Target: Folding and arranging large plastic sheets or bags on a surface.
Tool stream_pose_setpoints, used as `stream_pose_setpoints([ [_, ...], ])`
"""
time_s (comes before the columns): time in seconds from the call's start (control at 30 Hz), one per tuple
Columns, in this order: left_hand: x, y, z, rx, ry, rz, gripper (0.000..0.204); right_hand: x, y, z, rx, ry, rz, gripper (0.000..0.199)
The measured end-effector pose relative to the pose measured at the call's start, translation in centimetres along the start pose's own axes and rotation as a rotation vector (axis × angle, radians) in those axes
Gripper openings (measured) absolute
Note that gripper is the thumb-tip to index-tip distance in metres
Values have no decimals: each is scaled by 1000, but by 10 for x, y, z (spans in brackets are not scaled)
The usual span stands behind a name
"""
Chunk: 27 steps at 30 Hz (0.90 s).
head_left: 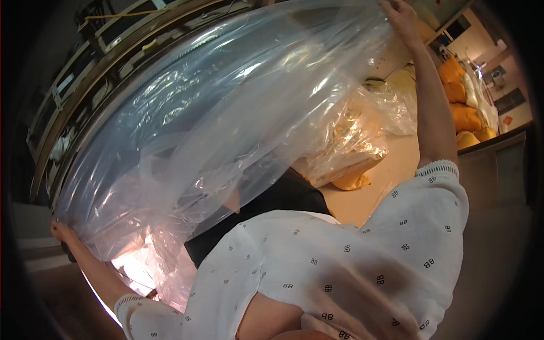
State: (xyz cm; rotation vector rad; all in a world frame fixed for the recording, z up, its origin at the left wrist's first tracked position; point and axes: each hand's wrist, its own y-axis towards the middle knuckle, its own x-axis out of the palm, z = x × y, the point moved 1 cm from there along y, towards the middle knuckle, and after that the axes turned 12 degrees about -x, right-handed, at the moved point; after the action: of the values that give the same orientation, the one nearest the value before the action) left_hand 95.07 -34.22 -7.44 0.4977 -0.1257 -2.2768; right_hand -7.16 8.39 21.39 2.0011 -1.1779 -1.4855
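Note:
A large sheet of clear plastic film (226, 107) is stretched between my two raised arms. It runs slantwise from lower left to upper right, creased and shiny, and I cannot tell whether it is a single sheet or a bag. At the far left my left hand (62, 231) is closed on its lower corner. My right hand (403, 24), high at the upper right, grips the opposite end with the fingers wrapped round it. More crumpled clear plastic (351, 133) lies on the tan table (396, 175), with something yellow showing beneath it.
A long frame with rails (90, 73) runs along the far left behind the film. Orange and white sacks (462, 96) are stacked at the right. A dark cabinet-like block (498, 170) stands below them. Bright light (136, 263) shines near my left forearm.

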Motion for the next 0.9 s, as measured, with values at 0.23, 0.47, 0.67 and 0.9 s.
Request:
stream_pose_setpoints([
  [0.23,17,-4,7,161,247,135,39,47,31,7,-844,-906,268,20],
  [0.47,-32,-1,-11,45,223,316,35,187,-108,-38,-854,-229,-397,36],
  [0.67,-68,-11,-19,96,544,129,31,212,-87,-22,-617,-30,-474,43],
  [0.9,-104,8,-22,274,613,259,29,252,-30,-22,-851,-333,-286,35],
])
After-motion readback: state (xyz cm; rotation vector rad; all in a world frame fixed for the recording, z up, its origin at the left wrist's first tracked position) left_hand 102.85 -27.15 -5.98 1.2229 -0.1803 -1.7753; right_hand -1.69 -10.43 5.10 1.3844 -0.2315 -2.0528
